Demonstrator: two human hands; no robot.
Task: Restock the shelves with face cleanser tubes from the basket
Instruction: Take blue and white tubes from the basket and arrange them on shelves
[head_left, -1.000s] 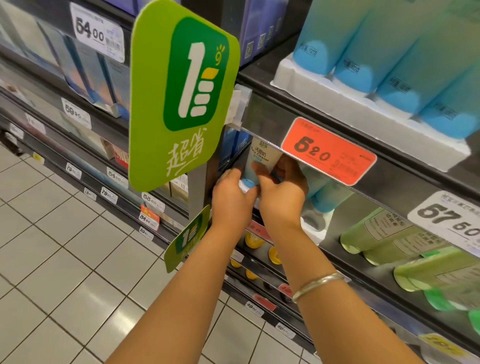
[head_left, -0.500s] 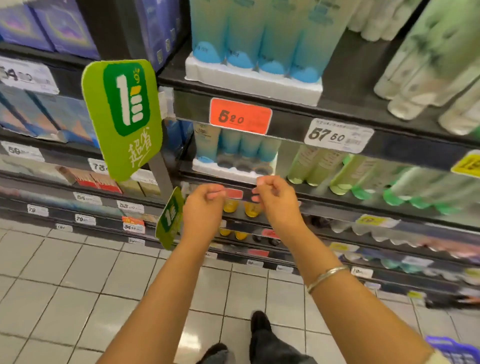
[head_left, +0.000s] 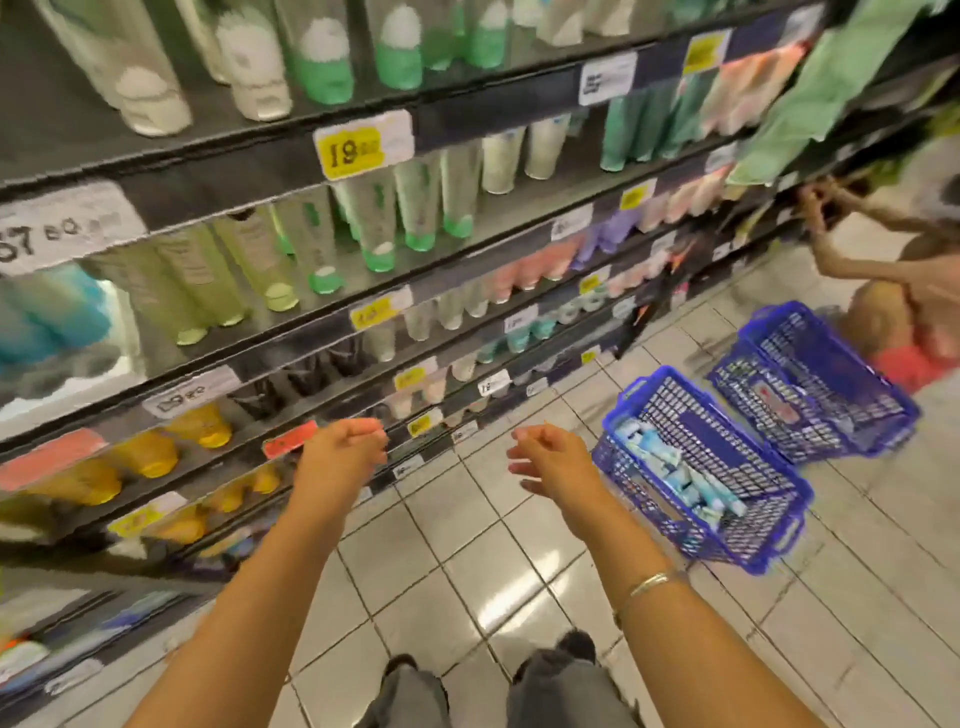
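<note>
Head view, your left hand: your left hand (head_left: 345, 449) hangs in the air in front of the lower shelves, fingers loosely curled together, holding nothing.
Head view, your right hand: your right hand (head_left: 553, 460) is out at about the same height, well apart from the left, fingers loosely curled and touching nothing; a thin metal bracelet (head_left: 652, 582) sits on that forearm.
Face cleanser tubes: a heap of pale blue and white face cleanser tubes (head_left: 675, 470) lies in the left half of the near blue basket (head_left: 769, 525), just right of your right hand.
Basket position: the near blue basket stands on the tiled floor (head_left: 467, 561), tilted in the picture, with a second blue basket (head_left: 852, 384) just beyond it.
Shelves: the shelves (head_left: 249, 171) run along your left, stocked with upside-down tubes in white, green, yellow-green, pink and orange; blue tubes (head_left: 47, 312) show at the far left edge, blurred.
Price tags: a yellow tag (head_left: 358, 148) reading 19 sits on a shelf edge, and a white tag (head_left: 57, 228) reads 57.
Blur: the whole frame is smeared, so finer print is not readable.
Below you: your dark shoes (head_left: 574, 647) and grey trousers stand on the tiles.
Far right: another person (head_left: 904, 291) crouches by the second basket, reaching towards the shelving.
</note>
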